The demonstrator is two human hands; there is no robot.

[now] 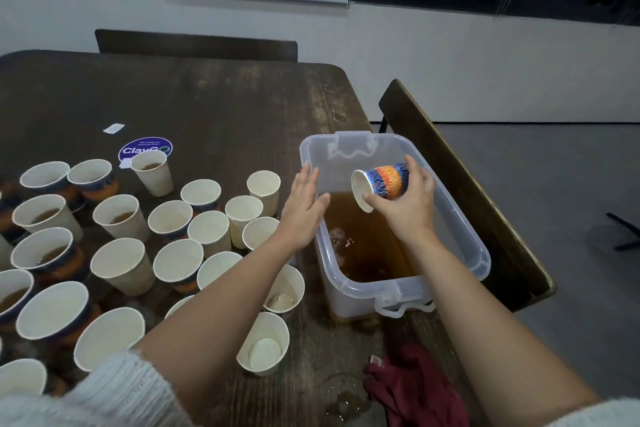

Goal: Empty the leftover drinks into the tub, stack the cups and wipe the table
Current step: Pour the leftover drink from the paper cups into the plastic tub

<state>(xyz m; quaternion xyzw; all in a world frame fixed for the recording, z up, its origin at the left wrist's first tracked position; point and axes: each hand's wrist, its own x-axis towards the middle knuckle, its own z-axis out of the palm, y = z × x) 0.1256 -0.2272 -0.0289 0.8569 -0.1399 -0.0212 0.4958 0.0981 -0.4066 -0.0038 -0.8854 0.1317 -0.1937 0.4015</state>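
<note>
1. White paper cups (pixel 121 265) crowd the left half of the dark wooden table (pixel 221 107), all upright; several hold brown drink, others look empty
2. Behind them lie a round blue sticker (pixel 143 148) and a small white slip (pixel 113 129)
3. Next comes the left hand (pixel 303 208), fingers straight and close together, palm down, holding nothing, just beside the tub's left wall
4. Clear plastic tub (pixel 481 262) stands at the table's right edge, with brown liquid (pixel 363 246) pooled inside
5. Above that liquid the right hand (pixel 407 198) grips a blue-and-orange patterned cup (pixel 384 182), tipped on its side with its mouth facing left
6. Near the front edge, a dark red cloth (pixel 412 388) lies crumpled beside a wet patch (pixel 341 395)
</note>
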